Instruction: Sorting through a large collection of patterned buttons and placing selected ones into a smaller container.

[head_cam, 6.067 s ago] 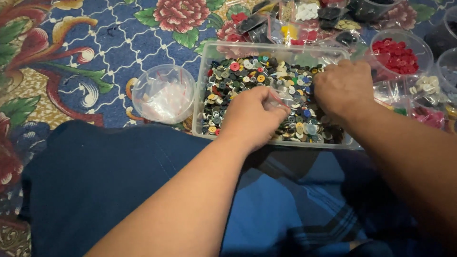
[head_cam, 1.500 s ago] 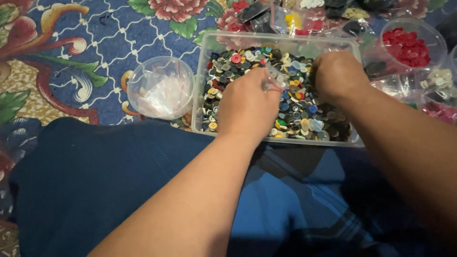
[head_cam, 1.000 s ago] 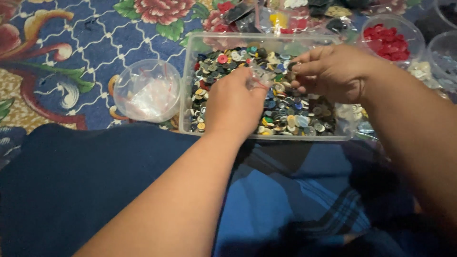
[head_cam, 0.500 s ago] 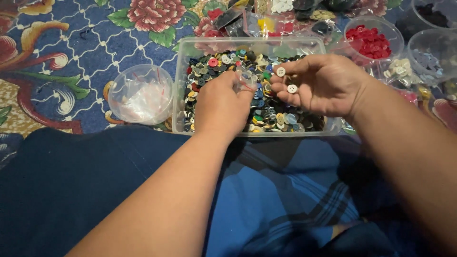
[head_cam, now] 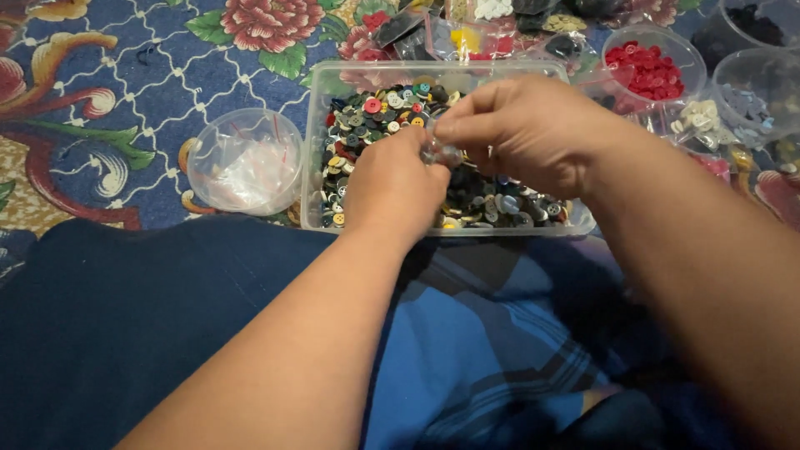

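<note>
Our two hands meet over the clear plastic tub [head_cam: 315, 150] of mixed buttons [head_cam: 383, 112].

Above the tub's middle, our right hand [head_cam: 533, 133] has thumb and fingers pinched together, touching the tips of our left hand [head_cam: 398, 179], which is curled closed; a small pale piece [head_cam: 442, 154] sits between them, too blurred to identify, nearer our right fingertips, its long axis unclear. Just left of the tub stands a round clear bowl [head_cam: 244, 162] holding whitish bits. Right of the tub, a round cup [head_cam: 654, 71] holds red buttons; beyond it, more clear cups [head_cam: 754, 92] hold pale and dark ones.
</note>
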